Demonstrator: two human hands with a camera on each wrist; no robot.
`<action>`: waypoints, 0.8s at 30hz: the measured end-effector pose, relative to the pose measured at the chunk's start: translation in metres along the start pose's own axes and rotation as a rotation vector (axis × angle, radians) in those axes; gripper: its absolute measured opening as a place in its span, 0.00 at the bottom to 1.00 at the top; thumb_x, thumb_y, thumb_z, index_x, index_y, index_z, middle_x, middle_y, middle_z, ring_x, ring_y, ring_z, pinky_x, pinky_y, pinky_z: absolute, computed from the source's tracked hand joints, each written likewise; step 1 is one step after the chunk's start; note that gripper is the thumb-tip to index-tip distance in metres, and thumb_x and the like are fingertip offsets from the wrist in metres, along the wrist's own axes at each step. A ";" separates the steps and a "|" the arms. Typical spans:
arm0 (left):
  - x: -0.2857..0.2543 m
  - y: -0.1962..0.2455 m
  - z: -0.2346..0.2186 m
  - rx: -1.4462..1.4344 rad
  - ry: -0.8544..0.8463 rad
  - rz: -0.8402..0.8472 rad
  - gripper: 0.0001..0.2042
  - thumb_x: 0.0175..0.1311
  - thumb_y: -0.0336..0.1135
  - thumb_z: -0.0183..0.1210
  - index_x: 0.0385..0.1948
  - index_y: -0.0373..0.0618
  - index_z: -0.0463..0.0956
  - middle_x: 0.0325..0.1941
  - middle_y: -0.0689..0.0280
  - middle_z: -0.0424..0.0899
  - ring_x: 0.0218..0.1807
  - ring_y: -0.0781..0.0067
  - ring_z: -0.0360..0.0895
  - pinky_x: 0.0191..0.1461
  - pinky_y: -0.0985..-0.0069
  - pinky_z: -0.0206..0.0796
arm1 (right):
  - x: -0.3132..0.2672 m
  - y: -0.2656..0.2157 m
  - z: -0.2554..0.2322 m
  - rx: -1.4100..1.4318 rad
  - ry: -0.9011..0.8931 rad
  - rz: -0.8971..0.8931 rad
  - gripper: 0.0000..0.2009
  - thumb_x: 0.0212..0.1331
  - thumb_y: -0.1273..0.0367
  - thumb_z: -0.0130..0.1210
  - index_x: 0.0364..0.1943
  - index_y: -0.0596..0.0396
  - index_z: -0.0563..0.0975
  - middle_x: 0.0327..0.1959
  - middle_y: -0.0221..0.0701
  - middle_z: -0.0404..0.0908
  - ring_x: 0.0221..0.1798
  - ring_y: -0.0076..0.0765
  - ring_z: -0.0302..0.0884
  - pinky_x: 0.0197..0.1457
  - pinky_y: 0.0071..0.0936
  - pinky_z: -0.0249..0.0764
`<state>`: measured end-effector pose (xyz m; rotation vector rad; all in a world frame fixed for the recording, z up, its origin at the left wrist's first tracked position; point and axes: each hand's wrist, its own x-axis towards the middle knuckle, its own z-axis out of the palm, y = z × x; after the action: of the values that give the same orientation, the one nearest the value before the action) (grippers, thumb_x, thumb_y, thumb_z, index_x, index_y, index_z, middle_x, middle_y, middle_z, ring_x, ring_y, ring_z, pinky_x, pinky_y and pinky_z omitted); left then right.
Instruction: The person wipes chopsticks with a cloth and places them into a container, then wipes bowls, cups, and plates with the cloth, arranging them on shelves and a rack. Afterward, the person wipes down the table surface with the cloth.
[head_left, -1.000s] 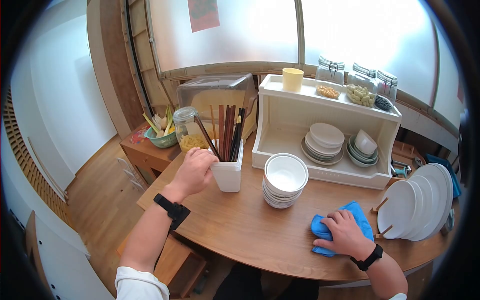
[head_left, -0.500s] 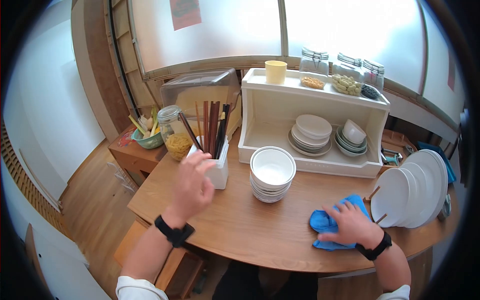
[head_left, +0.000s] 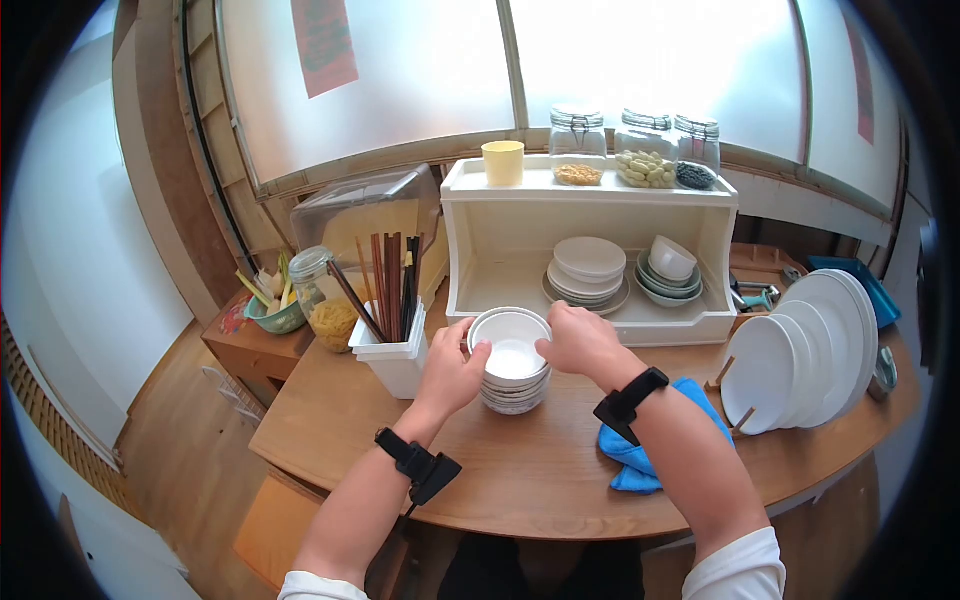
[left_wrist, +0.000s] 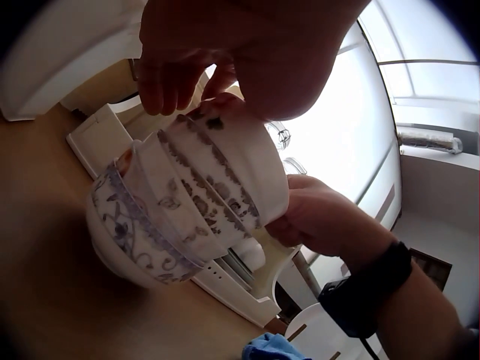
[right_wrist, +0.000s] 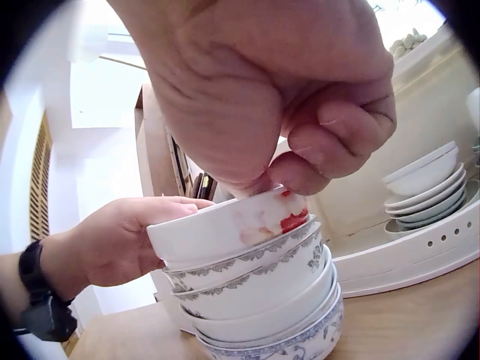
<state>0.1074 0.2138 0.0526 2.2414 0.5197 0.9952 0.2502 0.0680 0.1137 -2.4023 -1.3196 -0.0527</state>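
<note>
A stack of white bowls (head_left: pixel 514 393) with patterned sides stands on the wooden table in the head view. On top sits a plain-rimmed bowl (head_left: pixel 512 345), which shows a red and pink motif in the right wrist view. My right hand (head_left: pixel 588 345) pinches its rim on the right, fingers curled, thumb at the edge. From the left, my left hand (head_left: pixel 450 368) grips the same bowl, thumb over the rim and fingers along the outside. Lower bowls (right_wrist: pixel 262 322) nest beneath it, slightly tilted in the right wrist view.
Left of the stack is a white holder (head_left: pixel 392 368) with chopsticks (head_left: pixel 395 285). A crumpled blue cloth (head_left: pixel 637 468) lies at front right, near upright white plates (head_left: pixel 770 375) in a rack. Behind stands a white shelf (head_left: pixel 590 330) with dishes, jars and a yellow cup (head_left: pixel 503 165).
My left hand has left the chopstick holder and moved right to the bowls. My right hand has let go of the blue cloth and come left to the top bowl's rim.
</note>
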 end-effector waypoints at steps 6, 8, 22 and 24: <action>0.007 -0.018 0.008 -0.182 0.005 -0.110 0.19 0.70 0.43 0.46 0.51 0.37 0.74 0.43 0.51 0.78 0.46 0.60 0.76 0.52 0.70 0.66 | 0.007 -0.021 -0.012 -0.194 -0.057 -0.061 0.06 0.47 0.72 0.54 0.25 0.58 0.82 0.31 0.43 0.84 0.38 0.48 0.83 0.40 0.36 0.79; 0.009 -0.019 0.009 -0.174 0.029 -0.089 0.19 0.72 0.44 0.44 0.49 0.36 0.75 0.41 0.51 0.79 0.47 0.59 0.76 0.53 0.71 0.65 | 0.008 -0.024 -0.017 -0.187 -0.054 -0.065 0.06 0.46 0.73 0.54 0.26 0.58 0.82 0.32 0.45 0.83 0.38 0.48 0.83 0.40 0.37 0.79; -0.093 0.110 -0.004 -1.371 -0.005 -0.194 0.37 0.67 0.56 0.49 0.69 0.42 0.47 0.66 0.59 0.63 0.68 0.65 0.60 0.70 0.65 0.53 | -0.093 0.003 -0.047 0.595 0.090 -0.258 0.10 0.59 0.69 0.51 0.35 0.64 0.76 0.22 0.47 0.79 0.27 0.53 0.79 0.34 0.42 0.73; -0.120 0.094 0.002 -1.507 -0.222 -0.436 0.35 0.67 0.56 0.48 0.69 0.44 0.49 0.68 0.60 0.62 0.69 0.63 0.60 0.70 0.64 0.54 | -0.122 0.006 -0.035 0.664 -0.088 -0.224 0.12 0.60 0.67 0.53 0.43 0.63 0.75 0.23 0.45 0.79 0.27 0.50 0.79 0.34 0.39 0.73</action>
<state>0.0419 0.0758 0.0532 0.7985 0.0377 0.5241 0.1925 -0.0451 0.1171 -1.7116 -1.3680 0.3738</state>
